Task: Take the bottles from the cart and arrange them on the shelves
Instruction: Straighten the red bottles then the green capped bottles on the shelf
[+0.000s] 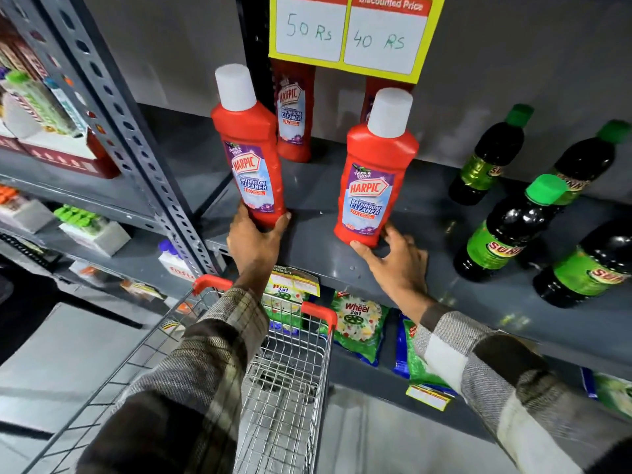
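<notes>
Red white-capped Harpic bottles [251, 155] upright in both hands.

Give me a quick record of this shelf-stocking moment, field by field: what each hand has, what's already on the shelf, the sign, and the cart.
left hand: grips base of left Harpic bottle, upright at shelf's left end
right hand: fingers around base of right Harpic bottle, standing on the grey shelf
behind: two more red Harpic bottles, partly hidden by the sign
price sign: 50 Rs, discounted 40 Rs
right side: dark bottles with green caps
cart: wire basket, no bottles visible
</notes>
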`<act>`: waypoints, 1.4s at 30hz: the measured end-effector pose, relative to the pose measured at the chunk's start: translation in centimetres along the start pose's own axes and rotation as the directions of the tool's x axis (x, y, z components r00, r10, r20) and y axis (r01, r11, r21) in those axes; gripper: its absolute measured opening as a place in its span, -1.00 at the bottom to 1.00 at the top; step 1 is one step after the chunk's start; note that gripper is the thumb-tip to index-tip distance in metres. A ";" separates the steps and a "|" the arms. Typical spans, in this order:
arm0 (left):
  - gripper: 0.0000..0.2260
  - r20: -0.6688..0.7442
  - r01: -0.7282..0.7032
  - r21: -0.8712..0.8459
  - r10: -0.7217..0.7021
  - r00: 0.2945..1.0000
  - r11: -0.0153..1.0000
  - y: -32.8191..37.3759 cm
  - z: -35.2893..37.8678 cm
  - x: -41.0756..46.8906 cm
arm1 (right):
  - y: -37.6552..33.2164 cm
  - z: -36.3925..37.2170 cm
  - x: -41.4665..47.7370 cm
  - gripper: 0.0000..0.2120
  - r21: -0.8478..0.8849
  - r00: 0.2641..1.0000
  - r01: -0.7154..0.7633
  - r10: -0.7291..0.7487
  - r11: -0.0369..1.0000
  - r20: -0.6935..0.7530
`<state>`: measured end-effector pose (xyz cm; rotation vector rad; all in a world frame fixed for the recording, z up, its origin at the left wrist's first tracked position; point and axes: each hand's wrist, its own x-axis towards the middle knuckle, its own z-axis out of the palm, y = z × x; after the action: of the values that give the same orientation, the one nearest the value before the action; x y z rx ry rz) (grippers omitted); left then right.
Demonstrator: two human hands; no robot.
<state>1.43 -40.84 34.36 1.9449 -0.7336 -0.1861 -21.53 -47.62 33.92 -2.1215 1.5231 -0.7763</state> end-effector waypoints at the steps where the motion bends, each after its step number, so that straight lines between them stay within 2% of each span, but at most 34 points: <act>1: -0.26 0.006 0.002 0.020 -0.002 1.000 1.000 0.1 0.0 -0.3 | -0.1 -0.1 0.0 -0.41 -0.002 1.000 0.002 -0.002 1.000 0.014; 2: -0.19 0.004 0.005 0.044 -0.005 1.000 0.999 0.3 0.0 -1.0 | -0.2 -0.2 -0.1 -0.38 0.005 1.000 0.002 -0.002 1.000 0.024; 4: -0.05 -0.063 -0.001 0.046 0.004 0.998 0.999 1.7 0.5 -4.4 | -0.4 -0.7 -0.6 -0.18 0.080 1.000 -0.015 0.016 0.997 -0.003; 5: -0.04 -0.121 -0.018 0.006 0.019 0.993 1.000 2.9 0.8 -6.9 | -0.3 -1.1 -1.3 -0.09 0.147 0.999 -0.016 0.021 0.989 -0.034; 7: -0.11 -0.173 -0.101 -0.074 0.087 0.981 0.992 5.2 1.7 -12.2 | 0.4 -2.1 -3.6 -0.08 0.275 0.993 0.042 -0.010 0.960 -0.114; 10: -0.26 -0.121 -0.290 -0.124 0.276 0.954 0.949 7.7 4.5 -17.5 | 2.5 -5.4 -8.0 -0.30 0.330 0.961 0.181 -0.095 0.927 -0.260; 13: -0.33 -0.004 -0.373 -0.190 0.379 0.925 0.908 11.1 7.7 -20.2 | 6.1 -9.7 -10.5 -0.49 0.284 0.894 0.184 -0.040 0.941 -0.446; 15: -0.30 0.094 -0.366 -0.259 0.401 0.911 0.894 13.6 9.8 -21.5 | 8.6 -12.3 -10.7 -0.48 0.302 0.833 0.114 0.074 0.947 -0.548; 18: -0.26 0.151 -0.292 -0.284 0.344 0.927 0.913 15.9 12.8 -22.0 | 11.6 -15.3 -9.7 -0.31 0.353 0.726 0.021 0.228 0.935 -0.649; 20: -0.22 0.157 -0.265 -0.271 0.314 0.936 0.925 16.3 14.4 -22.0 | 13.4 -16.8 -8.6 -0.16 0.381 0.730 -0.036 0.285 0.924 -0.621; 23: -0.13 0.216 -0.211 -0.227 0.261 0.941 0.951 15.9 15.7 -22.4 | 15.4 -17.5 -6.8 0.01 0.437 0.802 -0.159 0.374 0.885 -0.466; 24: -0.15 0.222 -0.213 -0.194 0.255 0.941 0.958 15.6 16.1 -22.6 | 15.9 -17.2 -6.4 0.01 0.432 0.813 -0.199 0.395 0.879 -0.428; 27: -0.31 0.216 -0.190 -0.122 0.213 0.953 0.974 15.4 17.1 -22.5 | 16.6 -16.5 -5.9 -0.18 0.380 0.820 -0.280 0.425 0.882 -0.384; 31: -0.45 0.238 -0.177 -0.027 0.178 0.955 0.984 15.5 17.4 -22.3 | 16.9 -15.9 -5.8 -0.28 0.360 0.811 -0.295 0.431 0.885 -0.395; 42: -0.44 0.253 -0.146 -0.062 0.157 0.954 0.987 15.8 17.0 -22.7 | 16.7 -16.1 -5.7 -0.25 0.363 0.793 -0.293 0.436 0.885 -0.425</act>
<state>-30.59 -45.85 35.62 1.8336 -1.0385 -0.3622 -45.42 -47.71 34.62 -1.4045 1.8696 -1.3655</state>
